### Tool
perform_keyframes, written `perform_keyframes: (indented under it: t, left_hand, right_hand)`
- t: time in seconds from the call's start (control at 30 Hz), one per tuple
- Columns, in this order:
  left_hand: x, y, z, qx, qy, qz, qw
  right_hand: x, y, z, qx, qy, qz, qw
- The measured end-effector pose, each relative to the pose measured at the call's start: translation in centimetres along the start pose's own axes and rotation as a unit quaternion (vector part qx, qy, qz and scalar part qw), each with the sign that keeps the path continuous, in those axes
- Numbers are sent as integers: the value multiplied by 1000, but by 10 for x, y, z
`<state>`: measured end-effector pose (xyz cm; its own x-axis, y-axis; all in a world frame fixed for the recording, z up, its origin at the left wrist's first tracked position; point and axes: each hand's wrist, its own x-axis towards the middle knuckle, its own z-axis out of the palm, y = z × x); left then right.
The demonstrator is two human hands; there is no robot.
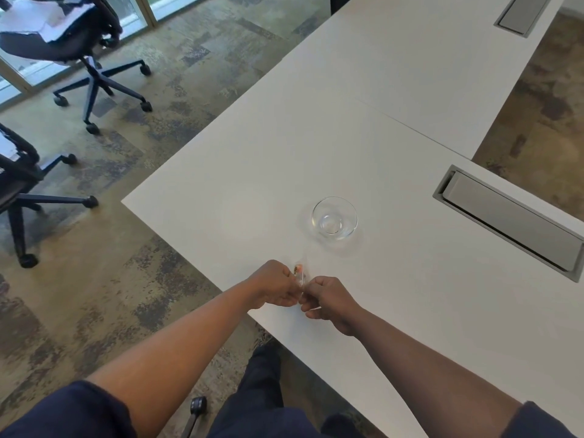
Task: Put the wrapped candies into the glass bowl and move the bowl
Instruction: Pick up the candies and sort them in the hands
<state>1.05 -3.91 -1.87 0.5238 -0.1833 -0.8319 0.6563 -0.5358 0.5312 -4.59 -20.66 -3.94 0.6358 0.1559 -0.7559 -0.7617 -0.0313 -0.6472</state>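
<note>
Both fists closed, my left hand (275, 287) and right hand (328, 300) pinch a wrapped candy (299, 272) at lower centre, while the glass bowl (334, 217) just above sits empty and unmoved on the white table (410, 295).

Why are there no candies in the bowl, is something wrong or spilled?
Nothing looks spilled or broken. The glass bowl stands upright and empty on the white table. The left hand and right hand together hold a clear wrapped candy near the table's edge, not yet dropped in.
</note>
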Motion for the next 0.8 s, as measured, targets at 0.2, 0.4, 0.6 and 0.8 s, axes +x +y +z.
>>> perform_keyframes:
  t: [0.2, 0.4, 0.6, 0.8]
  left_hand:
    - [-3, 2, 2, 55, 7, 31, 998]
    - [-5, -1, -3, -2, 13, 20, 1000]
    - [-6, -2, 4, -32, 62, 26, 997]
    - [-6, 2, 9, 10, 123, 54, 991]
  right_hand:
    - [-2, -4, 0, -29, -55, 38, 997]
    - [0, -6, 1, -1, -48, 11, 999]
    - [2, -6, 4, -24, -19, -27, 999]
    - [3, -6, 10, -68, 24, -63, 995]
